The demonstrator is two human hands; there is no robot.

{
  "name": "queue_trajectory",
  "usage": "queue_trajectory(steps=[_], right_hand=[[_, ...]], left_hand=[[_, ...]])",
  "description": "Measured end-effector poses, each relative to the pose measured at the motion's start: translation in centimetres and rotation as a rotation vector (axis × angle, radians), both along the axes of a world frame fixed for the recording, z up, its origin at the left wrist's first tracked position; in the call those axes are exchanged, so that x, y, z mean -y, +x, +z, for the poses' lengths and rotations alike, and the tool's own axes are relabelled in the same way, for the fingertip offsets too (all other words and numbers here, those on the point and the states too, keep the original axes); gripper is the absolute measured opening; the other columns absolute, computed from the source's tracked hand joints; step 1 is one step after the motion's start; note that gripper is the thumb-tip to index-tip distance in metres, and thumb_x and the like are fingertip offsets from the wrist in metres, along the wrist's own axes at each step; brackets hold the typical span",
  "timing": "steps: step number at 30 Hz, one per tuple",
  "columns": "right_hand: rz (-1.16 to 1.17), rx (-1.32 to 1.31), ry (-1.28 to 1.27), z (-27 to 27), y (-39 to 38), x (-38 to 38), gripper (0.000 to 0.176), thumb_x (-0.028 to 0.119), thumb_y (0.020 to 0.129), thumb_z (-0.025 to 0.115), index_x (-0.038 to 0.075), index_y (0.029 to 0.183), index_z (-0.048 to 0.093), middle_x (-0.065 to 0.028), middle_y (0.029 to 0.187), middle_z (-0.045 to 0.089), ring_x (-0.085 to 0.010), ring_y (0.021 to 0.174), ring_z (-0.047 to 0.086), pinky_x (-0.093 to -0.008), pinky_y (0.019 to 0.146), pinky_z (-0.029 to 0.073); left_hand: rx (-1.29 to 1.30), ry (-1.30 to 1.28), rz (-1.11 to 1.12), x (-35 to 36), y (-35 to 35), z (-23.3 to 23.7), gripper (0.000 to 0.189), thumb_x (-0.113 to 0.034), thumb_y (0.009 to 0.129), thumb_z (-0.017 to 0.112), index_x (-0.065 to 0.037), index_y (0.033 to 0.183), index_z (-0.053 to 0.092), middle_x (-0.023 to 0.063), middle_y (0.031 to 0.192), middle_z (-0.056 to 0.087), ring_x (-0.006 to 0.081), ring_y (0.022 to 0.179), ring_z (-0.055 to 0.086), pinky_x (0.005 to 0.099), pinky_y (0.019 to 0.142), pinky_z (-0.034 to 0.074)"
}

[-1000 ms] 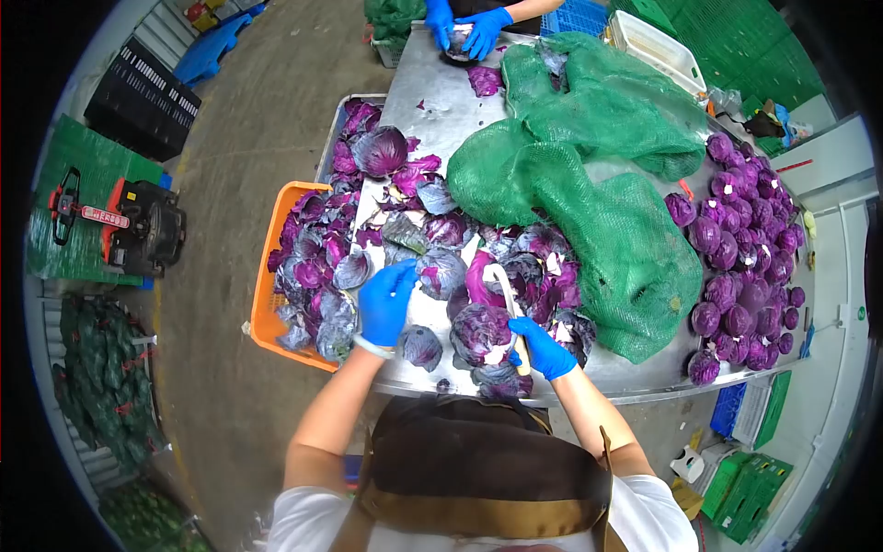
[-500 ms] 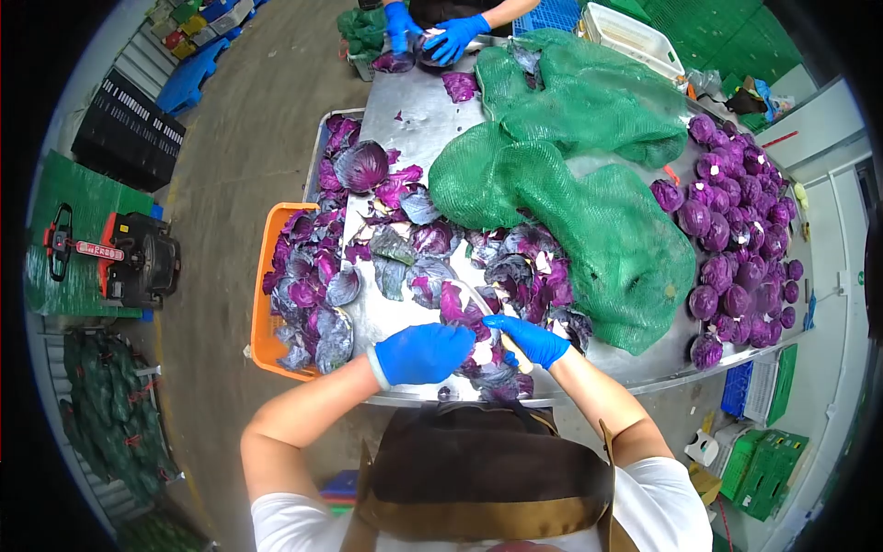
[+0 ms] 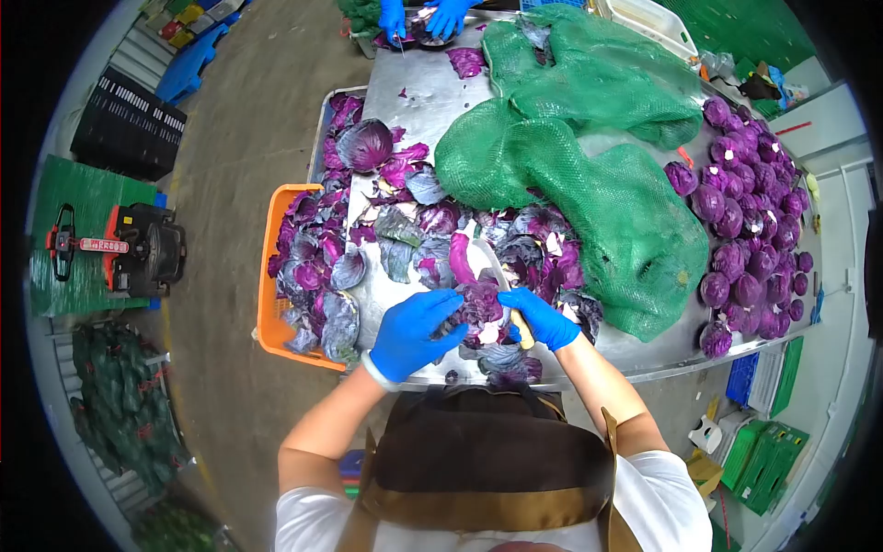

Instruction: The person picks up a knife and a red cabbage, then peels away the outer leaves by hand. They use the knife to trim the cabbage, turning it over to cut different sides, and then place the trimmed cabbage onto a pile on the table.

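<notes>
My left hand (image 3: 416, 333), in a blue glove, curls its fingers against the left side of a red cabbage (image 3: 480, 304) near the front edge of the table. The cabbage's far side is partly covered by loose leaves. My right hand (image 3: 541, 319), also gloved in blue, grips a knife (image 3: 521, 331) by its pale yellow handle. Its blade points away from me, close along the right side of the cabbage. A purple leaf (image 3: 463, 258) stands just beyond the cabbage, beside the blade. Trimmed outer leaves (image 3: 529, 262) lie around both hands.
An orange crate (image 3: 273, 276) full of leaves stands at the table's left edge. Green mesh sacks (image 3: 598, 184) cover the middle of the metal table (image 3: 405, 97). Several cabbages (image 3: 750, 216) are heaped at the right. Across the table, another person's blue-gloved hands (image 3: 448, 18) work on a cabbage.
My left hand has shifted, and more of the cabbage now shows between my hands. A purple leaf now stands out beyond it. My right hand keeps the knife. The whole view has shifted slightly.
</notes>
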State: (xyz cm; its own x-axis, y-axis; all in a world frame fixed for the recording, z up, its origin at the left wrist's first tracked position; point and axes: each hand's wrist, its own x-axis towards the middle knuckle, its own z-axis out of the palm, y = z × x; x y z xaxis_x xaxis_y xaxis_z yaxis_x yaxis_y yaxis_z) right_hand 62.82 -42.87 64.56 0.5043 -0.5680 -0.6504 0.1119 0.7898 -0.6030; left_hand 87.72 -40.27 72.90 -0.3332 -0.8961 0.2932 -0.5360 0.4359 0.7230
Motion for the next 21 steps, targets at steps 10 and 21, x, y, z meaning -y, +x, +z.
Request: queue_trajectory(steps=[10, 21], right_hand=[[-0.133, 0.063, 0.052, -0.4, -0.4, -1.5, 0.029, 0.03, 0.091, 0.064, 0.011, 0.073, 0.052, -0.0014, 0.052, 0.048, -0.0118, 0.04, 0.047, -0.0263, 0.038, 0.036], [-0.045, 0.312, -0.255, -2.3, -2.2, -2.4, 0.093, 0.028, 0.071, 0.08, 0.0, 0.148, 0.036, -0.0111, 0.138, 0.054, -0.021, 0.125, 0.053, -0.0374, 0.109, 0.04]], left_hand=[[0.13, -0.083, 0.111, 1.1, 0.4, -3.9, 0.013, -0.009, 0.086, 0.069, -0.004, 0.096, 0.063, 0.0149, 0.09, 0.065, 0.0302, 0.075, 0.065, 0.0376, 0.065, 0.052], [-0.011, 0.367, 0.32, 1.4, 3.2, -15.4, 0.017, -0.02, 0.094, 0.06, -0.004, 0.096, 0.064, 0.0135, 0.092, 0.066, 0.0323, 0.078, 0.064, 0.0422, 0.07, 0.05]])
